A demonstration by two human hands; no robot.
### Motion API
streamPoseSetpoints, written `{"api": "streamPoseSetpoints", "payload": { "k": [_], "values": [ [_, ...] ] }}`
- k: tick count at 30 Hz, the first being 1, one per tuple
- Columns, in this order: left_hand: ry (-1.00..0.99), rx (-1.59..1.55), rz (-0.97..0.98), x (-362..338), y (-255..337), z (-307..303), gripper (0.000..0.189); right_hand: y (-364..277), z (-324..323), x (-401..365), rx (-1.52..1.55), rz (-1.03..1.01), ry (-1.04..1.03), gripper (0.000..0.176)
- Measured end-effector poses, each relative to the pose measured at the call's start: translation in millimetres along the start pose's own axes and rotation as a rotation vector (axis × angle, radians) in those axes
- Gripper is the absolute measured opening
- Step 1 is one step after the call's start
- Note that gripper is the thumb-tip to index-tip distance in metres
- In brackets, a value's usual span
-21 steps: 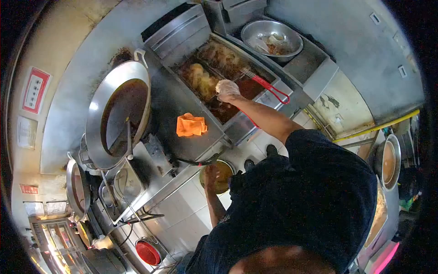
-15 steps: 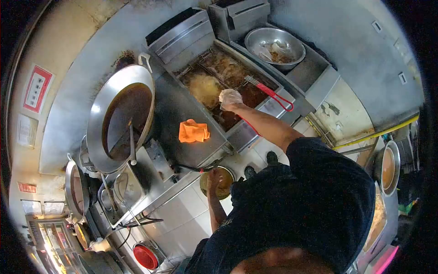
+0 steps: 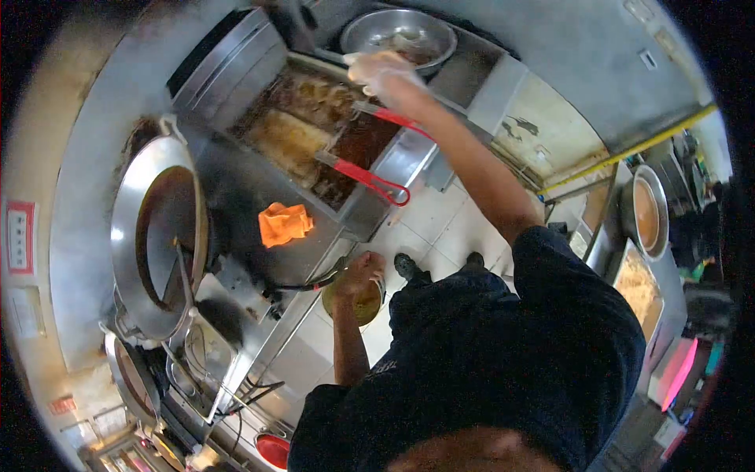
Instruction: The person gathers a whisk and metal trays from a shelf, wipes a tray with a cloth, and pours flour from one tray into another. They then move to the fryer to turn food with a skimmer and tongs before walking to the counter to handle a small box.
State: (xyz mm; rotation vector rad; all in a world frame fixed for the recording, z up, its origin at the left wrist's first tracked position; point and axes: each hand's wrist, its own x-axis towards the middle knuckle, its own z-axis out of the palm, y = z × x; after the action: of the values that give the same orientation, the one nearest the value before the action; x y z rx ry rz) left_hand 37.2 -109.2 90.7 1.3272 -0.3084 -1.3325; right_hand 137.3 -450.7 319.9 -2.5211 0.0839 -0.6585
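Note:
My right hand [image 3: 385, 79], in a clear plastic glove and smeared by motion, is raised beside the metal bowl [image 3: 354, 38] at the back, its thumb apart from the fingers. The bowl has whitish plastic and brownish bits in it. Below that hand is a fryer with bubbling dark oil [image 3: 370, 141]; pale food [image 3: 285, 145] lies in its left part. Two red-handled baskets rest there, one with its red handle [image 3: 366, 175] nearer me. My left hand [image 3: 362, 273] hangs bare and empty, fingers loosely apart, overlapping a bucket [image 3: 363, 311] of yellowish liquid in this view.
An orange cloth [image 3: 285, 225] lies on the steel counter. A large wok [image 3: 126, 228] with dark liquid and a ladle [image 3: 184, 271] stands left. Trays and a bowl [image 3: 663, 206] line the right side. A black hose [image 3: 314, 282] hangs at the counter edge.
My right hand has risen from over the fryer's oil to beside the metal bowl. The pale food has spread out in the oil. The view has turned and shifted right.

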Motion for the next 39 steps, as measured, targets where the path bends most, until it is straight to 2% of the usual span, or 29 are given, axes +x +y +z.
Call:
{"api": "streamPoseSetpoints", "payload": {
  "k": [1,2,3,4,5,6,9,10,11,13,16,19,21,22,23,24,25,26,28,29,31,33,34,35,36,37,38,39],
  "values": [
    [-0.065,-0.116,0.033,16,-20,-6,0.026,-8,-40,-20,0.86,0.271,0.008,0.033],
    [-0.139,-0.046,-0.014,24,0,14,0.026,26,-62,-35,0.406,0.088,0.015,0.036],
    [-0.216,0.028,-0.055,32,22,34,0.025,42,-94,-62,0.189,-0.036,0.116,0.033],
    [-0.27,0.047,-0.068,42,26,49,0.025,30,-140,-87,-0.03,-0.032,0.136,0.032],
    [-0.267,0.22,-0.097,52,27,62,0.025,19,-187,-113,-0.249,-0.024,0.157,0.03],
    [-0.281,0.41,-0.122,64,30,76,0.025,-10,-236,-147,-0.453,0.131,0.103,0.029],
    [-0.348,0.502,-0.169,90,30,124,0.026,-6,-351,-261,-0.374,0.379,0.336,0.03],
    [-0.454,0.554,-0.2,101,26,136,0.026,-16,-385,-304,-0.323,0.468,0.429,0.03],
    [-0.471,0.461,-0.266,113,22,147,0.024,-27,-415,-346,-0.28,0.543,0.521,0.031],
    [-0.506,0.38,-0.349,119,13,192,0.023,-49,-461,-424,-0.171,0.653,0.703,0.032],
    [-0.514,0.516,-0.243,117,13,260,0.016,-53,-496,-542,0.035,0.758,0.945,0.034],
    [-0.545,0.64,-0.245,125,-4,330,0.016,-11,-482,-668,0.29,0.874,1.127,0.037],
    [-0.608,0.693,-0.251,130,-15,370,0.017,28,-447,-737,0.431,1.089,1.165,0.039],
    [-0.634,0.706,-0.246,129,-26,386,0.017,35,-432,-763,0.286,1.555,1.057,0.046],
    [-0.657,0.707,-0.242,130,-35,403,0.017,75,-400,-827,0.371,1.524,1.003,0.055],
    [-0.677,0.713,-0.241,130,-40,415,0.017,75,-388,-834,0.655,1.511,1.002,0.061],
    [-0.693,0.725,-0.266,127,-45,430,0.017,68,-389,-830,0.768,1.598,0.964,0.063],
    [-0.715,0.743,-0.265,125,-50,445,0.017,55,-394,-814,0.604,1.693,0.948,0.058],
    [-0.746,0.794,-0.322,117,-59,467,0.017,70,-400,-832,0.378,1.684,0.896,0.048],
    [-0.758,0.834,-0.333,114,-62,479,0.018,74,-410,-841,0.379,1.688,0.93,0.048],
    [-0.825,0.866,-0.348,113,-67,495,0.018,67,-431,-843,-0.236,1.332,0.702,0.045],
    [-0.908,0.9,-0.383,119,-76,508,0.02,73,-426,-833,-0.603,1.385,0.84,0.034],
    [-0.934,0.918,-0.387,123,-81,519,0.02,87,-414,-838,-0.624,1.338,0.834,0.03],
    [-0.971,0.972,-0.402,124,-85,526,0.02,100,-391,-840,-0.391,1.555,0.861,0.035],
    [-1.01,1.024,-0.409,126,-86,534,0.02,98,-384,-834,-0.362,1.719,0.456,0.042],
    [-1.092,1.017,-0.395,127,-84,544,0.019,89,-366,-830,-0.305,1.602,0.638,0.049],
    [-1.151,1.013,-0.359,131,-84,553,0.019,99,-360,-839,-0.335,1.571,0.454,0.051],
    [-1.164,0.986,-0.357,132,-79,563,0.018,121,-333,-860,-0.276,1.584,0.577,0.043]
  ]
}}
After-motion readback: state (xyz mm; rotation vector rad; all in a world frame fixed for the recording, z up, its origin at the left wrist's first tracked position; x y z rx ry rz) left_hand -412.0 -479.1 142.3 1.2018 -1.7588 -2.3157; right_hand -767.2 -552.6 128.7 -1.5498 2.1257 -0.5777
